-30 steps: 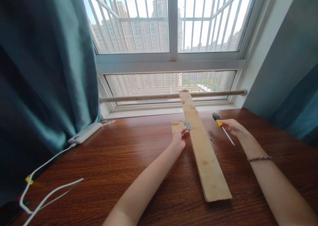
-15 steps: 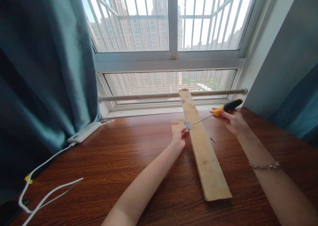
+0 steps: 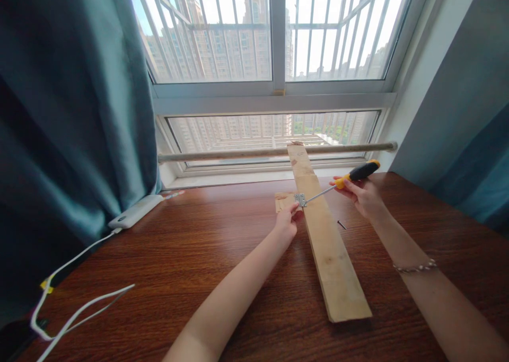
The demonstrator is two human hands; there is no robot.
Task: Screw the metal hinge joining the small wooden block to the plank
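A long pale wooden board (image 3: 332,256) lies lengthwise on the brown table, its far end by the window rail. Against its left edge is a small wooden block (image 3: 282,201), and a silver metal hinge (image 3: 299,199) spans the two. My left hand (image 3: 287,219) is closed at the block and the hinge's near edge, thumb and fingers gripping the block. In my right hand (image 3: 363,196) is a yellow and black screwdriver (image 3: 360,173), held slanting down to the left. Its tip meets the hinge's right side. A loose screw (image 3: 341,224) lies right of the board.
At the left of the table (image 3: 167,261) a white power bank (image 3: 135,212) lies by the curtain (image 3: 79,86), with a white cable (image 3: 85,253) trailing toward me. A metal rail (image 3: 238,154) crosses in front of the barred window.
My right hand has moved left and slightly down with the screwdriver, bringing its tip from over the board to the hinge. My left hand has stayed in place.
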